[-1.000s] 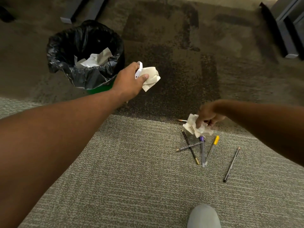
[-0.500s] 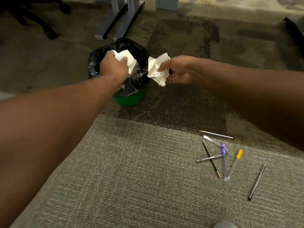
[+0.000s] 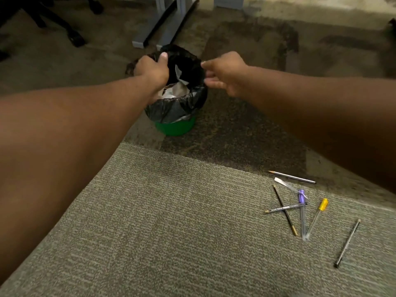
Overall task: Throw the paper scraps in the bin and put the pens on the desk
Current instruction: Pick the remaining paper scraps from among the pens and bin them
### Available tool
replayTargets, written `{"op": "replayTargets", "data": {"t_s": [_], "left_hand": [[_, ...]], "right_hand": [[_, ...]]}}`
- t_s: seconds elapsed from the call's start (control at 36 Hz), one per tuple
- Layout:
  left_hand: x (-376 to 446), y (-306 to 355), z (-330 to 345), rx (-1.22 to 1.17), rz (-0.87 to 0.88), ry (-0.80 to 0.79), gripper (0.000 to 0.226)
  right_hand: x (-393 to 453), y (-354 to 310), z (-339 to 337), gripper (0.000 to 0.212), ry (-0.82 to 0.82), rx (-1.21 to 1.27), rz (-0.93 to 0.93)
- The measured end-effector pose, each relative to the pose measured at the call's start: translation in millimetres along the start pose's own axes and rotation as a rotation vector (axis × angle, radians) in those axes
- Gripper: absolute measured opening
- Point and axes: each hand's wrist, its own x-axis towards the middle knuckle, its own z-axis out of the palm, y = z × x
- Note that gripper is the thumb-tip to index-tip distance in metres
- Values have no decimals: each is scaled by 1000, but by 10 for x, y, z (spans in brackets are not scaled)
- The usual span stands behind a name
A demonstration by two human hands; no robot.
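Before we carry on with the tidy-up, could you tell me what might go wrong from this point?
Both hands, left and right, are at the rim of the bin, touching or close to its loose black liner. A tug could pull the liner off or tip the bin, spilling the paper.

The pens lie crossed on the carpet near the person, so a step could crush or scatter them.

The grey pen lies apart and might be missed.

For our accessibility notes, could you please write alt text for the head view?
Both hands, left hand and right hand, reach over a green bin lined with a black bag, paper scraps inside. Several pens lie scattered on the carpet.
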Motion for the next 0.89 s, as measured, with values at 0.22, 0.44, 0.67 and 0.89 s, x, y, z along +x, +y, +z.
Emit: {"op": "replayTargets", "data": {"t_s": [0.22, 0.44, 0.67, 0.89], "left_hand": [[-168, -10, 319, 14, 205, 133, 38], [-569, 228, 716, -275, 492, -180, 41], [-778, 287, 1084, -240, 474, -269, 42], [-830, 112, 1194, -172, 466, -330, 40]], "right_hand": [[-259, 960, -1048, 13, 69, -827, -81], [-705, 1817, -1785, 19, -97, -1388, 138], [-1062, 2165, -2042, 21, -167, -1534, 216], [-1036, 2245, -2011, 17, -198, -1530, 245]]}}
